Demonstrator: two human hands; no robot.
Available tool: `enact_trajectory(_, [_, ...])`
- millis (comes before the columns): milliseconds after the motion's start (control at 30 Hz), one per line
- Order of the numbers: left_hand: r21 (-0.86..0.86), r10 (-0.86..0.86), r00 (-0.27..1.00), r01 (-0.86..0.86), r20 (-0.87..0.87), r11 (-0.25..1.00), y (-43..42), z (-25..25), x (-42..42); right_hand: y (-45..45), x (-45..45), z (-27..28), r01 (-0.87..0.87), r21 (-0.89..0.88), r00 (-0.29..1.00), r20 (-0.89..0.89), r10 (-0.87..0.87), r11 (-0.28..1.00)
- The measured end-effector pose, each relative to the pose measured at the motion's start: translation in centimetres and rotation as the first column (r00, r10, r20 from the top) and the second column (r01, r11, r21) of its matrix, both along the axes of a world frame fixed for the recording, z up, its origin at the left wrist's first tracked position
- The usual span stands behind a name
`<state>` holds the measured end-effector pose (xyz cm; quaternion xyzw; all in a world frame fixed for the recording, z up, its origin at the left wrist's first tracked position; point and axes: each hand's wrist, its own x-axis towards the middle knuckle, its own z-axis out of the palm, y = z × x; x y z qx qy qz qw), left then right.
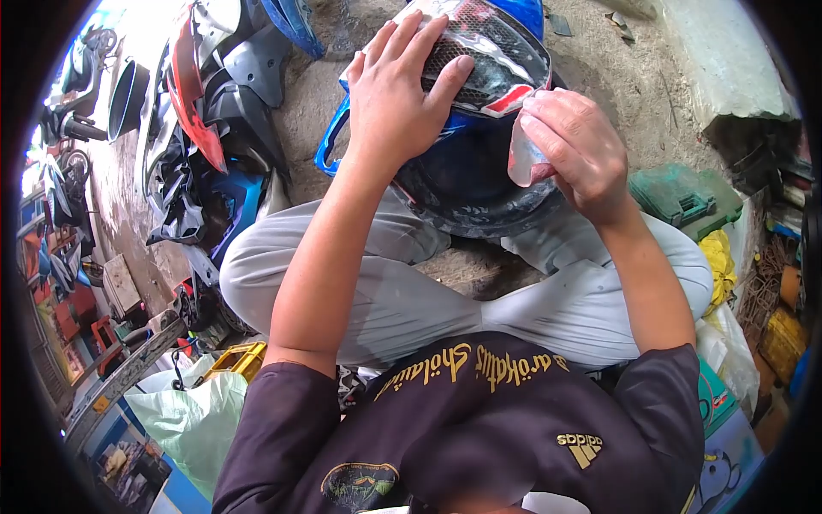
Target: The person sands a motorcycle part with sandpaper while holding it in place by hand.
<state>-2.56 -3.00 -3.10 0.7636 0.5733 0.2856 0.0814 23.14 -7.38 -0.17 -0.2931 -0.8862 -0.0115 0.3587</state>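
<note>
A blue plastic body part (pixel 333 137) with a dark mesh-patterned, red and white decal (pixel 490 64) on it rests over a round black tub (pixel 479 201) in front of my crossed legs. My left hand (pixel 398 98) lies on the decal's left side, fingers spread, holding nothing. At the decal's lower right corner, my right hand (pixel 578 146) pinches a curled piece of whitish and red film (pixel 523 158), which hangs below the fingers. Whether the film is still joined to the decal cannot be made out.
Red, black and blue motorcycle panels (pixel 193 103) are piled at the left. A green tool case (pixel 685 199) and a yellow bag (pixel 719 261) sit at the right. At the lower left are a pale green sack (pixel 193 420) and a yellow crate (pixel 238 361).
</note>
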Motion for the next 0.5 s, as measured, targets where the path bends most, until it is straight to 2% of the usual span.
enact_trajectory(133, [0.013,-0.004,1.000,0.004,-0.025,1.000,-0.3,0.3,0.2,-0.7,-0.9,0.0,-0.035,-0.025,0.999,0.006,0.035,0.999])
enact_trajectory(233, [0.014,-0.006,1.000,0.007,-0.026,1.000,-0.3,0.2,0.3,-0.7,-0.7,-0.4,-0.023,-0.054,0.999,0.023,0.024,0.998])
enact_trajectory(367, [0.005,-0.014,0.999,0.014,-0.038,1.000,-0.2,0.4,0.2,0.0,0.0,-0.4,0.035,-0.002,0.999,-0.012,-0.035,0.999])
enact_trajectory(500, [0.019,-0.017,0.999,0.018,-0.047,1.000,-0.4,0.7,0.6,-0.9,-1.2,0.3,0.016,-0.053,1.000,-0.006,-0.017,0.998])
